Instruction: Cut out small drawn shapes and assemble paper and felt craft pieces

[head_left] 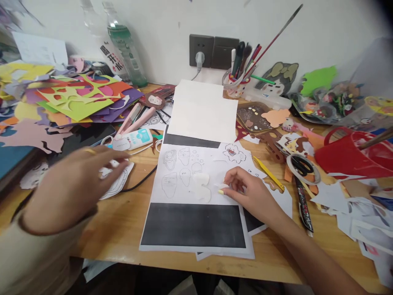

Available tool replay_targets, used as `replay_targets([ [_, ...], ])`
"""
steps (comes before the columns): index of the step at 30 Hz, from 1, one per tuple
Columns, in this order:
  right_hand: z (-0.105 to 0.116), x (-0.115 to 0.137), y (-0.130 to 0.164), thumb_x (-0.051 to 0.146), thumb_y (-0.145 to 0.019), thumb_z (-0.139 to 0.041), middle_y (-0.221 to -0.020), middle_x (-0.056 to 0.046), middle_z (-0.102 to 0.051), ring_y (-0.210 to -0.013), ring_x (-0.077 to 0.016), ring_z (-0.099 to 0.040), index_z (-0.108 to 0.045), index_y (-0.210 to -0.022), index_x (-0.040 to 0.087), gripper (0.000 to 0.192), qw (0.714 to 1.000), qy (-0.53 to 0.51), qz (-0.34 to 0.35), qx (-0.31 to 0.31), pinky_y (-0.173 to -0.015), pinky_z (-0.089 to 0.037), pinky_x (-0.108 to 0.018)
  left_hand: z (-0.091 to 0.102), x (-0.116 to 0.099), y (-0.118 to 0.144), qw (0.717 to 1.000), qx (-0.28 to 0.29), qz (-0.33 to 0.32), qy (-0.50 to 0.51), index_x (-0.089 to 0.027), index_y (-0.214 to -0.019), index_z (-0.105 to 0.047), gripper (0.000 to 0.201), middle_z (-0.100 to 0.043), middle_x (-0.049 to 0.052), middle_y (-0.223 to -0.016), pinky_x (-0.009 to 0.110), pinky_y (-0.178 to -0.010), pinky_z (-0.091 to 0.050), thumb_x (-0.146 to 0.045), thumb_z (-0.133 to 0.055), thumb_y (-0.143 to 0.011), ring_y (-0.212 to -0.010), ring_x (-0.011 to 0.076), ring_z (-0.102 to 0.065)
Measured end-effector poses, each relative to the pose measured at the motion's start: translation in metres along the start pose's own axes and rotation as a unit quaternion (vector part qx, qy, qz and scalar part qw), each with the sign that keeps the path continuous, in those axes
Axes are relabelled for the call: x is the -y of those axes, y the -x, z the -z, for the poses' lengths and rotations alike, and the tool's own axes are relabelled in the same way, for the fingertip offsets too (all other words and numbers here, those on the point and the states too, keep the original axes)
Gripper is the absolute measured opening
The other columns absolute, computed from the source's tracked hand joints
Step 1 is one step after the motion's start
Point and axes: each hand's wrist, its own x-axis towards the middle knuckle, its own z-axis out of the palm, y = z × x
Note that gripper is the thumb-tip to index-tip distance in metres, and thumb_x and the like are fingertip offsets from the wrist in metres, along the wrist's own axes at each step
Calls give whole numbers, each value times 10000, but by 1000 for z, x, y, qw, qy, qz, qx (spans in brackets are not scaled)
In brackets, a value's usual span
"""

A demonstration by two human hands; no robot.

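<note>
My right hand (242, 186) pinches a small white paper piece (220, 185) between thumb and fingers, just over a printed sheet (159, 184) with outline drawings and black bands. Left of those fingertips, a cream paper cutout (202, 188) with a wavy edge lies on the sheet. My left hand (73, 176) is blurred by motion at the left, its fingers stretched out and the thumb apart, with nothing visible in them. Beneath its fingertips is a white paper cutout with line drawing (118, 184), partly hidden by the hand.
A blank cream sheet (202, 110) lies behind the printed one. Coloured paper scraps (76, 98) pile up at the left, near two bottles (125, 49). To the right are a yellow tool (268, 174), black-handled scissors (302, 166), a marker (303, 205) and a red container (344, 153).
</note>
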Motion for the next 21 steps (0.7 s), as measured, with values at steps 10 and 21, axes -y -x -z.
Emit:
replay_targets([
  [10, 3, -7, -1, 257, -753, -476, -604, 10, -582, -562, -107, -556, -535, -801, 176, 111, 986, -149, -60, -35, -571, -439, -231, -55, -108, 1, 941, 92, -312, 88, -118, -1162, -399, 484, -406, 106, -1225, 344, -921, -392, -402, -428, -770, -1130, 206, -372],
  [21, 0, -12, -3, 191, -748, -457, -670, 3, -596, -612, -120, -585, -501, -870, 190, 130, 986, -150, -46, -61, -624, -450, -259, -64, -100, -9, 942, 71, -229, 236, -134, -1129, -405, 356, -468, 80, -1140, 282, -873, -427, -255, -414, -795, -1026, 145, -461],
])
